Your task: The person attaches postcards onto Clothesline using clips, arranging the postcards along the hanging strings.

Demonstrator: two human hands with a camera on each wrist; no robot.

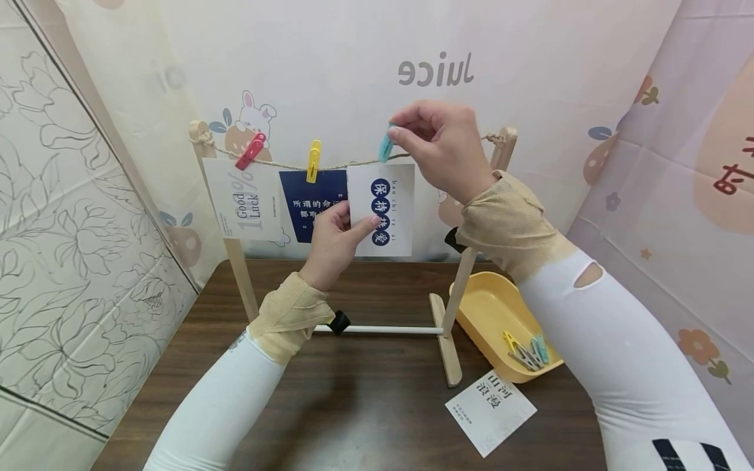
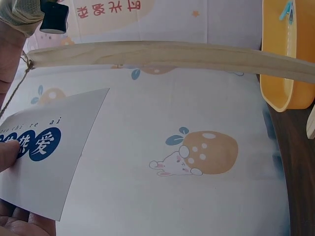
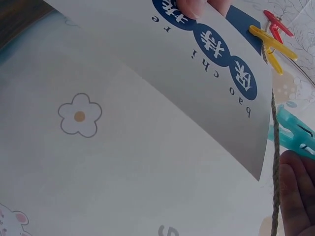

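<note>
My left hand [image 1: 337, 242] pinches a white card [image 1: 400, 216] with blue circles and white characters, thumb in front and fingers behind. The card's top edge sits just under the twine [image 1: 362, 163]. Above it, my right hand [image 1: 438, 140] pinches a teal clothespin [image 1: 385, 145] at the rope; in the right wrist view the clothespin's jaws [image 3: 290, 132] straddle the twine beside the card's edge. To the left, a yellow clothespin [image 1: 314, 161] holds a dark blue card [image 1: 294, 209], and a red clothespin [image 1: 251, 151] holds a white "Good Luck" card [image 1: 259, 219].
A wooden stand [image 1: 465, 281] carries the twine between its posts. On the brown table [image 1: 377, 399], a yellow tray [image 1: 480, 327] at the right contains several clothespins [image 1: 530, 351]. Another white card [image 1: 491, 412] lies in front of it. Patterned curtain [image 1: 330, 65] hangs behind.
</note>
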